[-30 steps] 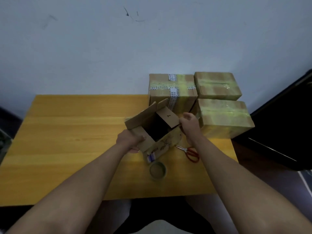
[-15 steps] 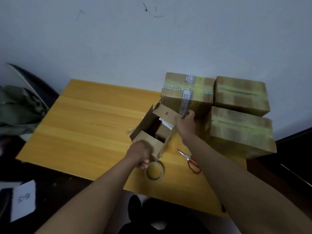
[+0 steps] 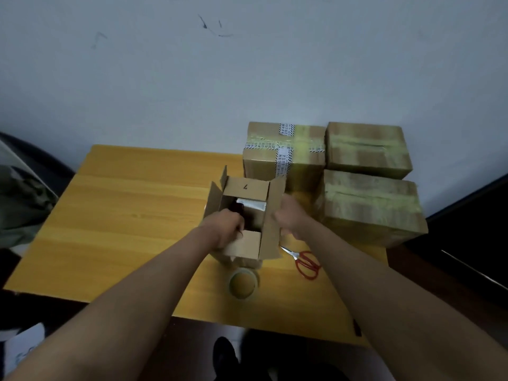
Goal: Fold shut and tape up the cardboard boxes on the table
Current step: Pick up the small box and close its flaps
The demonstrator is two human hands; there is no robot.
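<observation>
An open cardboard box (image 3: pixel 270 224) stands upright near the middle of the yellow table (image 3: pixel 132 215), all its flaps loose, with dark and white contents showing inside. My left hand (image 3: pixel 225 229) lies over the box's left side, its fingers curled at the near flap (image 3: pixel 243 244). My right hand (image 3: pixel 291 218) is blurred and sits against the outside of the right flap; its fingers are hard to read. A roll of clear tape (image 3: pixel 243 284) lies flat just in front of the box.
Red-handled scissors (image 3: pixel 305 261) lie to the right of the box. Three taped-up boxes (image 3: pixel 368 204) stand at the table's back right by the wall. A dark cabinet stands to the right, clothing lies at far left, and my shoe shows below the table's front edge.
The box has been turned from tilted and diagonal to upright and square to me. My right hand moved from the far flap to the right flap. My left hand shifted onto the near-left side.
</observation>
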